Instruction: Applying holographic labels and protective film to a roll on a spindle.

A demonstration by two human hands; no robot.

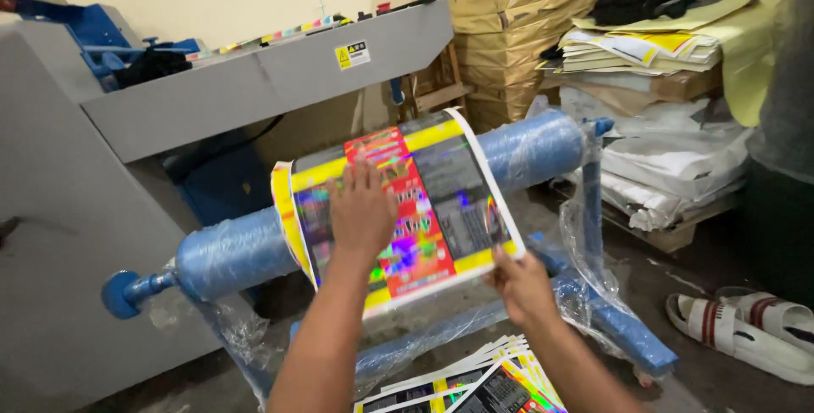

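Item: glossy printed sheet (407, 209), holographic finish, yellow border, red and grey panels. It lies draped over a blue roller (246, 248) wrapped in clear film, curving over the top of it.

Left hand (360, 209): flat and open, fingers spread, palm pressed onto the middle of the sheet. It grips nothing.

Right hand (521, 281): closed on the sheet's lower right corner, pinching the edge between thumb and fingers.

Roller: mounted on a blue stand (610, 311), loose plastic film hanging from the frame, knob at its left end.

Below the hands: a fanned stack of similar printed sheets (475, 383).

Left of the roller: a grey machine (254, 82) with a sloped tray bearing a yellow warning label.

Behind, right: bundles wrapped in brown paper (517, 14), piles of paper and card (653, 48) on a pallet.

Floor, far right: a pair of white sandals (746, 328) with red stripes.
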